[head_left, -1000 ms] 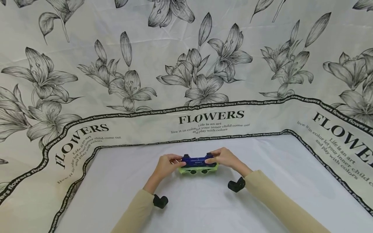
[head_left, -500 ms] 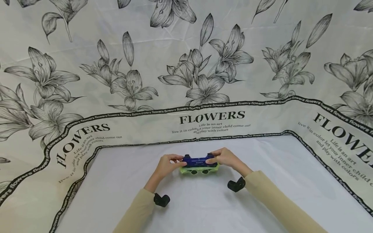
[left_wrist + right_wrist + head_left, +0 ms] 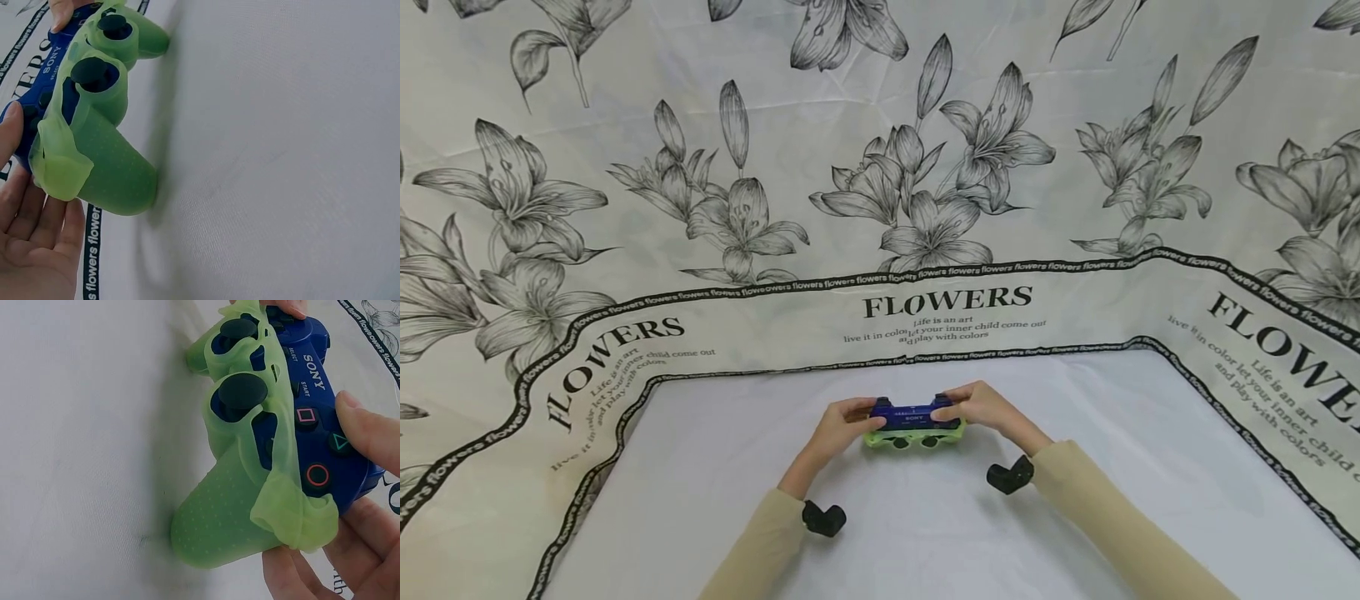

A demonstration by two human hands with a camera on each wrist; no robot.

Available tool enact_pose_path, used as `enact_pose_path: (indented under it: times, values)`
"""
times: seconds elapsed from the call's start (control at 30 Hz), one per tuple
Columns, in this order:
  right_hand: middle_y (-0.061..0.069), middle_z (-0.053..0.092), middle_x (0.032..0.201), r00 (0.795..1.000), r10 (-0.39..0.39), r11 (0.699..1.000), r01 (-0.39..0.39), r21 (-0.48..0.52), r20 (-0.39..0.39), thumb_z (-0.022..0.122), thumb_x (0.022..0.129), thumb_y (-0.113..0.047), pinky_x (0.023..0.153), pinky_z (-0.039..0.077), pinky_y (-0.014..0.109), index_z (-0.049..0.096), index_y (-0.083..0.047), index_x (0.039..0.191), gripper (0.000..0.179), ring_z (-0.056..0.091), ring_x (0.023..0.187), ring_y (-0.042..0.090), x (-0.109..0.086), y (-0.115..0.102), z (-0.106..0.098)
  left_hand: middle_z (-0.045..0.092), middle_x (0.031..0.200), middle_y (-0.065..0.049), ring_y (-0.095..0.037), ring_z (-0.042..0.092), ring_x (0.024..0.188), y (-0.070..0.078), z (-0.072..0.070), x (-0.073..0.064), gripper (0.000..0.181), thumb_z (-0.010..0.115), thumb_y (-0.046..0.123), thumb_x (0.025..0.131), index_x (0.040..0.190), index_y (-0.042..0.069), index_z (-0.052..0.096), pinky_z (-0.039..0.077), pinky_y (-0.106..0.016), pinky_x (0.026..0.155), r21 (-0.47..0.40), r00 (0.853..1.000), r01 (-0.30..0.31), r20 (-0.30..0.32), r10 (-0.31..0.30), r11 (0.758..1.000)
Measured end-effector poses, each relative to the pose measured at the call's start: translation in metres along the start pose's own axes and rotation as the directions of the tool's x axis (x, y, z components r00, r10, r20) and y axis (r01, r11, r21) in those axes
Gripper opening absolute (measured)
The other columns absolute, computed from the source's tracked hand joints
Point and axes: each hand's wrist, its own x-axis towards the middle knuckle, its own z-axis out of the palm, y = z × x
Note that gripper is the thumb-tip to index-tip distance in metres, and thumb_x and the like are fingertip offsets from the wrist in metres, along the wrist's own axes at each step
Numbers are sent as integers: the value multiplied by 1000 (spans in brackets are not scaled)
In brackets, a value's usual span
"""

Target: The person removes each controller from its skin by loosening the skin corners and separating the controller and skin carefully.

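Note:
A blue game controller (image 3: 913, 414) is held between both hands near the middle of the white table. A translucent green silicone sleeve (image 3: 119, 162) covers its grips and surrounds the two black thumbsticks; the upper face with the SONY lettering and buttons is bare. Bunched folds of the sleeve (image 3: 294, 515) lie beside the circle button. My left hand (image 3: 841, 427) grips the controller's left end, thumb on the face and fingers beneath. At the other end my right hand (image 3: 981, 407) grips it, its thumb (image 3: 369, 428) close to the triangle button.
White cloth covers the table (image 3: 917, 533). Behind and at both sides stands a pale curtain (image 3: 760, 333) printed with lilies and FLOWERS lettering. A black wrist camera (image 3: 824, 518) is strapped at the left wrist, another black camera (image 3: 1011, 475) at the right.
The left wrist and forearm have shifted slightly to the right. Both hands keep their hold on the controller, and the sleeve looks the same.

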Motion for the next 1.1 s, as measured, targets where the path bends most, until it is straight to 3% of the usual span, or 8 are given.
enact_pose_path:
  times: [0.37, 0.63, 0.87, 1.1]
  values:
    - [25, 48, 141, 1000, 1, 998, -3, 70, 30, 73, 83, -36, 95, 51, 46, 51, 3, 135, 68, 49, 126, 41, -2, -1, -2, 62, 125, -19, -30, 58, 115, -3, 6, 1, 49, 66, 23, 92, 132, -2, 54, 48, -41, 99, -21, 999, -40, -13, 39, 999]
    - [26, 56, 132, 998, -56, 995, 54, 84, 24, 73, 79, -50, 88, 54, 42, 56, 2, 131, 76, 59, 114, 35, -5, -1, -7, 59, 129, -19, -32, 56, 119, -4, 9, 1, 50, 65, 24, 93, 134, -1, 52, 47, -42, 101, -31, 999, -43, -35, 42, 999]
    - [24, 57, 131, 999, -34, 987, 38, 157, -25, 73, 83, -36, 89, 54, 43, 57, -1, 131, 62, 59, 114, 33, -4, 4, -2, 59, 129, -21, -31, 57, 117, -7, 13, -1, 50, 63, 24, 93, 134, -4, 51, 49, -40, 99, -28, 995, -70, -67, 68, 997]
    - [21, 59, 131, 993, -85, 993, 91, 69, -85, 73, 84, -35, 84, 56, 41, 59, -6, 130, 56, 62, 110, 32, -9, 8, 0, 56, 134, -19, -32, 54, 122, -8, 17, -4, 49, 62, 24, 94, 134, -3, 52, 45, -42, 104, -48, 992, -85, -101, 80, 995]
